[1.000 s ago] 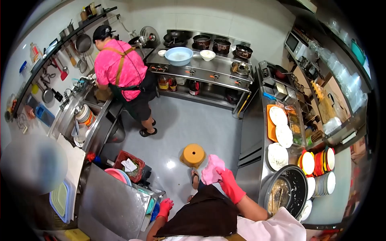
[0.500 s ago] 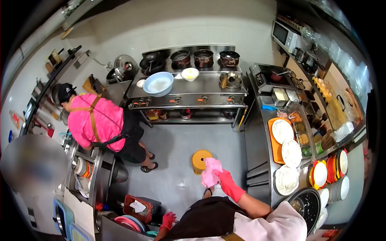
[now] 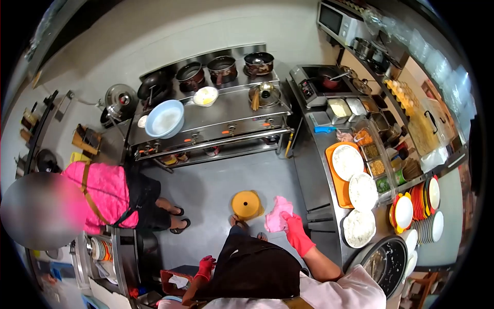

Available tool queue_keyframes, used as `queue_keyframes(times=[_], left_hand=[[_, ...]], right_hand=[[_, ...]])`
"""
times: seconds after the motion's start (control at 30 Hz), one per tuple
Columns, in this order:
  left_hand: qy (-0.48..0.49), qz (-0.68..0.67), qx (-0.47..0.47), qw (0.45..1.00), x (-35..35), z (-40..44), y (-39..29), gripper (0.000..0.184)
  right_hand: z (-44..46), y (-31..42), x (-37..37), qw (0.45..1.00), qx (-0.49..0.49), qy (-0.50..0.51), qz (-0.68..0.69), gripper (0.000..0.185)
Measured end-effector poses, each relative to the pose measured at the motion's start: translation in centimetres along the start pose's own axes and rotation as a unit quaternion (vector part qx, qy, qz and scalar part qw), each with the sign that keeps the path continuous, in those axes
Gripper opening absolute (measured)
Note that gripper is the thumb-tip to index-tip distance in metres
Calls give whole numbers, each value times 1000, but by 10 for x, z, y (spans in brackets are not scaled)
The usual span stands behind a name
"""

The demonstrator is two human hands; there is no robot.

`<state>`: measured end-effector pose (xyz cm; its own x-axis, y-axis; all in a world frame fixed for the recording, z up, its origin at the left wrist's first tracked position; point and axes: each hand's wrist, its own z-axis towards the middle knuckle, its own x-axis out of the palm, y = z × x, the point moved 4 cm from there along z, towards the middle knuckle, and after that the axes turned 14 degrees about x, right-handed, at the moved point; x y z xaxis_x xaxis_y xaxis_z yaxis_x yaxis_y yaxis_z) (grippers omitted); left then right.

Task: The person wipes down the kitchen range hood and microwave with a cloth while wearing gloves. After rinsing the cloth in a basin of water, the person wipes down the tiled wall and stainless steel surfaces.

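Observation:
In a pink-red rubber glove, my right hand (image 3: 299, 238) grips a crumpled pink cloth (image 3: 279, 214). The cloth hangs in front of me, above the floor and just right of the round yellow stool (image 3: 246, 204). My left hand (image 3: 206, 268), gloved too, hangs low at my left side with nothing visible in it. Its fingers are loosely bent and look apart. Close beside that hand is a red bin (image 3: 172, 285) with white paper-like material inside.
A stove (image 3: 216, 110) carries pots and a light blue basin (image 3: 164, 119). On the right counter are plates of white food (image 3: 359, 228), an orange tray (image 3: 337, 180), stacked dishes (image 3: 431, 226) and a large black pot (image 3: 383, 265). A person in a pink shirt (image 3: 106, 193) stands at left.
My view has turned right and shifted, so the stove sits further left. The cloth in my right hand has moved right, away from the stool. My left hand has risen slightly.

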<state>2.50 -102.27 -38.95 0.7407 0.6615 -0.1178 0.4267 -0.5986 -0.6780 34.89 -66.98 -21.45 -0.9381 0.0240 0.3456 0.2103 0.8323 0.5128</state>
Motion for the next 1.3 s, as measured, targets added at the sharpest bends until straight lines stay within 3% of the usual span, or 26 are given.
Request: queue_keyframes(times=[0.2, 0.47, 0.5, 0.53, 0.6, 0.7, 0.73, 0.77, 0.8, 0.87, 0.9, 1.1, 1.23, 1.3], left_hand=[[11, 28, -15, 999, 9, 66, -56, 41], [60, 42, 5, 997, 40, 184, -151, 40], [68, 40, 21, 997, 44, 203, -167, 40], [226, 193, 191, 936, 57, 221, -199, 41], [212, 154, 179, 948, 59, 246, -231, 36], [238, 112, 168, 950, 71, 288, -268, 29], [200, 200, 77, 956, 82, 298, -283, 24], [252, 325, 255, 875, 92, 310, -308, 27], [288, 430, 420, 745, 102, 317, -325, 32], [237, 204, 193, 930, 108, 334, -337, 37], [197, 80, 65, 975, 114, 337, -344, 40], [234, 231, 93, 940, 129, 340, -384, 55], [270, 208, 70, 937, 115, 341, -355, 47], [373, 365, 219, 825, 104, 345, -343, 40]], right_hand=[[30, 14, 15, 998, 8, -35, 50, 28], [81, 81, 83, 996, -59, -50, 44, 36], [87, 92, 95, 996, -66, -50, 43, 37], [94, 103, 109, 996, -81, -31, 35, 38], [105, 123, 133, 995, -71, -74, 18, 35], [112, 150, 176, 992, -101, -58, 41, 33], [114, 155, 189, 991, -115, -43, 55, 33], [109, 160, 203, 990, -120, -39, 58, 34], [108, 165, 214, 990, -124, -35, 61, 35], [116, 164, 223, 991, -111, -46, 49, 37], [119, 162, 226, 992, -104, -51, 44, 39], [119, 183, 252, 991, -131, -37, 13, 41], [100, 210, 248, 984, -164, -66, 14, 36], [93, 216, 236, 977, -201, -68, 30, 35]])
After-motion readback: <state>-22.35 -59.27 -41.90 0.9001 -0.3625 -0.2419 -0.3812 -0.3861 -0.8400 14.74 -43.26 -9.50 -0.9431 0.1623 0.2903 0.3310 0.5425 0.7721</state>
